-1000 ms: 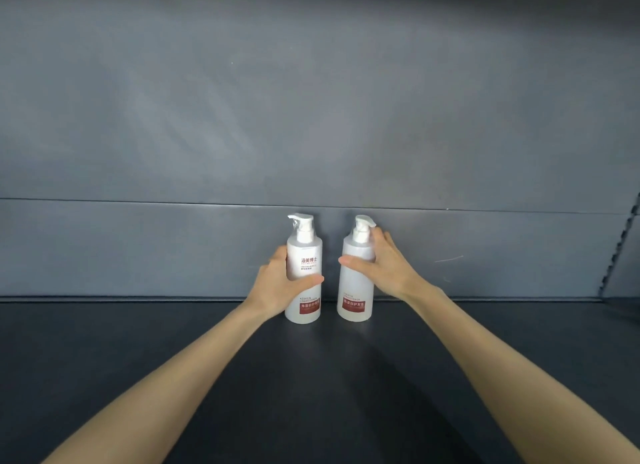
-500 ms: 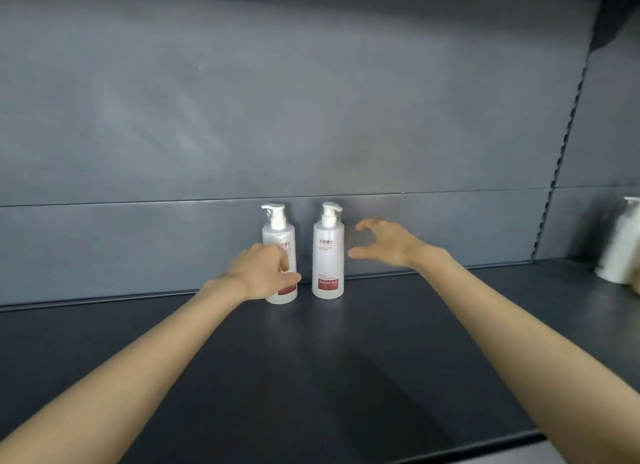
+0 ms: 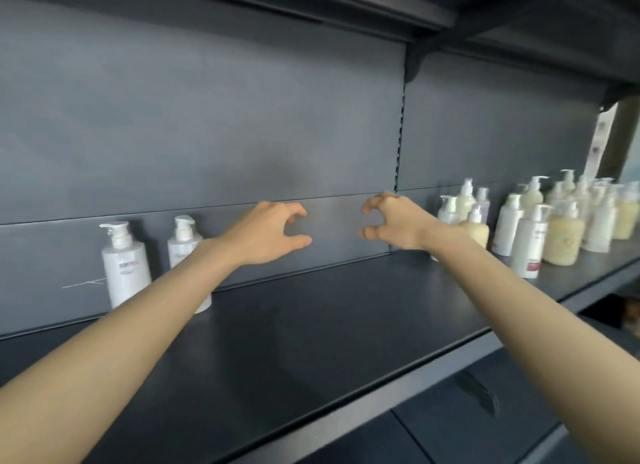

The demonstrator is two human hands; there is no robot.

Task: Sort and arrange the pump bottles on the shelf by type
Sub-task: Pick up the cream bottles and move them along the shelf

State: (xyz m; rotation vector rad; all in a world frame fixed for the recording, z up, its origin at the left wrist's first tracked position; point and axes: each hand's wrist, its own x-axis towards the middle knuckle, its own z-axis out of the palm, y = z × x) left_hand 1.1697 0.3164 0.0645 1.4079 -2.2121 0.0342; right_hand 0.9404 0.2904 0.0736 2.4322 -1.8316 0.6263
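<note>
Both hands hung over the shelf (image 3: 311, 325) holding nothing, left hand (image 3: 266, 233) and right hand (image 3: 394, 221) each half-open in a loose claw. Two white pump bottles (image 3: 124, 266) stood back left, a mixed bunch of bottles (image 3: 561, 231) far right.

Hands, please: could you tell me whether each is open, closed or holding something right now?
Left hand: open, fingers curved, holding nothing.
Right hand: open, fingers curved, holding nothing.
</note>
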